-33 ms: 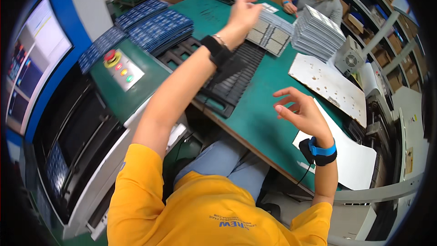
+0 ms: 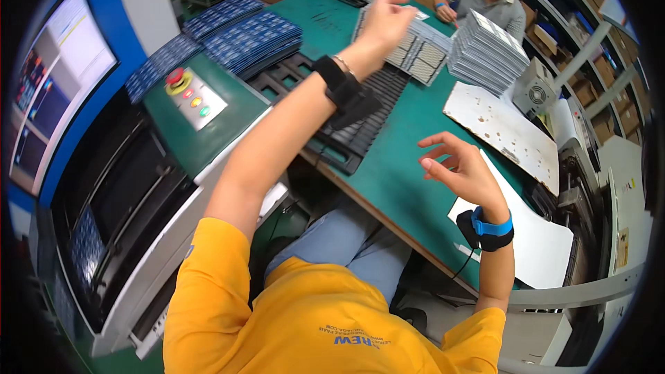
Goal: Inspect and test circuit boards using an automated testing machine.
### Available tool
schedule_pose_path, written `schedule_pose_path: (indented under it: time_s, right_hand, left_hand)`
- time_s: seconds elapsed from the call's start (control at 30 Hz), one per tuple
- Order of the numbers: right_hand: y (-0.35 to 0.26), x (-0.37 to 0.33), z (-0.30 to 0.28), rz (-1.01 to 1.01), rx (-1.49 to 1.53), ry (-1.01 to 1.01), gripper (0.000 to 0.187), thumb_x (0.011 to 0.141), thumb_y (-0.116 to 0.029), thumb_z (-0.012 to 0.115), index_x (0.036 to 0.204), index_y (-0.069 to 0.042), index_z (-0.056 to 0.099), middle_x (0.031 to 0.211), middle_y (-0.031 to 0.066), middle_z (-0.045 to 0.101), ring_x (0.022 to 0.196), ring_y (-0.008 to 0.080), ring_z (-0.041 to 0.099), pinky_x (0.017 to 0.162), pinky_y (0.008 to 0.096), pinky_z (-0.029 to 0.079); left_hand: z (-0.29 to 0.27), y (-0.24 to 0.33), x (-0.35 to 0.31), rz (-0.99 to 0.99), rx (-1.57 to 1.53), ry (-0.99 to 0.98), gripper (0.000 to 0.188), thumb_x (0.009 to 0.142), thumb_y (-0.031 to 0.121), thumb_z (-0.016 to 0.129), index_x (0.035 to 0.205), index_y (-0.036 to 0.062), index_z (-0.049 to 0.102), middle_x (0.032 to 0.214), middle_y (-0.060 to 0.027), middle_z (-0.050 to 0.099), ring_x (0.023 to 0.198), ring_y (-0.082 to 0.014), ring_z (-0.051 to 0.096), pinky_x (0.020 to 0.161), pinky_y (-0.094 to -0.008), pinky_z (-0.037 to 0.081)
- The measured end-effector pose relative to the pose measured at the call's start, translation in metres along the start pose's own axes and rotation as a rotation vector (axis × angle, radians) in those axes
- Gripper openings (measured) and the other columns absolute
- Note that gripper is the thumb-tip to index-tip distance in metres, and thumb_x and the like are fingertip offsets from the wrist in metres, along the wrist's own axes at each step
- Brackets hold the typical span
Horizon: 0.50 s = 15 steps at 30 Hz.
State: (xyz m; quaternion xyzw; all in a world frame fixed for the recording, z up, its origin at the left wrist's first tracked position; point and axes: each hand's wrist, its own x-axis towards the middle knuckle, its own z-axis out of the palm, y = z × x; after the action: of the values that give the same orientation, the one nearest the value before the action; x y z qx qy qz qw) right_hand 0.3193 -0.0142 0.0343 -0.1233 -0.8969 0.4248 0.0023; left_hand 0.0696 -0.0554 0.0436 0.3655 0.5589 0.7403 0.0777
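Observation:
My left hand (image 2: 383,26) is raised over the far part of the green table, at the upper edge of several pale panels with grid patterns (image 2: 420,57). Its fingers are bent to the right, and whatever may be between them is hidden. The panels stand at the far end of a black slotted rack (image 2: 360,121), which lies beneath my left forearm. Above the table's near right part hovers my right hand (image 2: 460,172), fingers curved and apart, holding nothing. A blue and black strap (image 2: 493,230) with a cord circles my right wrist.
Blue circuit panels (image 2: 253,38) are stacked at the back left, beside a machine with a red stop button (image 2: 179,77). Further right are a tall panel stack (image 2: 487,54), a spotted white board (image 2: 502,128) and a white sheet (image 2: 530,246). A person (image 2: 485,0) sits across the table.
The view has turned slightly, so the table and machine sit a little further right. My left hand has moved slightly right in the picture. My right hand stays nearly still.

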Motion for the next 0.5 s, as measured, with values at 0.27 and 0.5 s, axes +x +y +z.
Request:
schedule_pose_path:
  time_s: [0.27,0.5]
  right_hand:
    - [-0.001,0.016,0.037,-0.225,0.109,-0.017,0.028,0.085,-0.018,0.065,0.106,-0.001,0.059,0.087,0.0079,0.065,0.07,0.014,0.064,0.061,0.0254,0.051]
    - [-0.011,0.079,0.07,-0.169,0.208,-0.114,0.027,0.085,-0.018,0.064,0.106,-0.001,0.059,0.086,0.0069,0.065,0.072,0.013,0.063,0.061,0.0225,0.051]
  left_hand:
    - [-0.021,0.124,-0.18,0.224,-0.068,-0.301,0.035,0.089,0.019,0.057,0.117,0.0001,0.049,0.107,-0.0062,0.054,0.092,-0.0122,0.057,0.087,-0.0292,0.044]
    - [-0.087,0.155,-0.296,0.261,0.375,-0.539,0.032,0.09,0.017,0.055,0.117,0.0021,0.047,0.115,-0.0148,0.048,0.108,-0.026,0.05,0.091,-0.0361,0.04]
